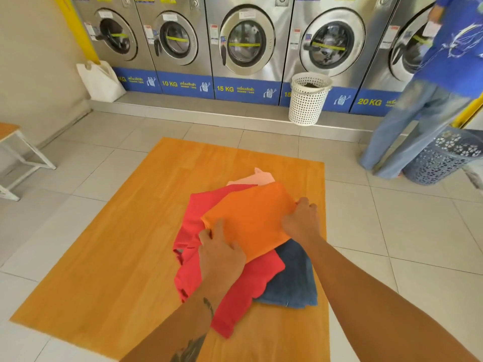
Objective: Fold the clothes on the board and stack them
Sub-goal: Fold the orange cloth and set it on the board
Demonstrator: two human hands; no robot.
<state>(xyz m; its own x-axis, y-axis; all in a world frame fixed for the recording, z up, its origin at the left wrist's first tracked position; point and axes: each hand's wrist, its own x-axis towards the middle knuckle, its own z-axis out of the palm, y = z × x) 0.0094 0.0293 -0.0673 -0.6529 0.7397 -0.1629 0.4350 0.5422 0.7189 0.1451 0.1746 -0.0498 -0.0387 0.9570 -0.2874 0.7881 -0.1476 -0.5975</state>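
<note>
A wooden board lies on the tiled floor. On its right half sits a loose pile of clothes: a folded orange garment on top, a red garment under it, a dark blue one at the near right, and a pale pink one peeking out at the far side. My left hand rests on the orange garment's near left edge, fingers spread over the cloth. My right hand holds the orange garment's right edge.
A row of washing machines lines the far wall. A white basket stands on the step before them. A person in blue stands at the right beside a grey-blue basket. A white bag and a bench are at the left.
</note>
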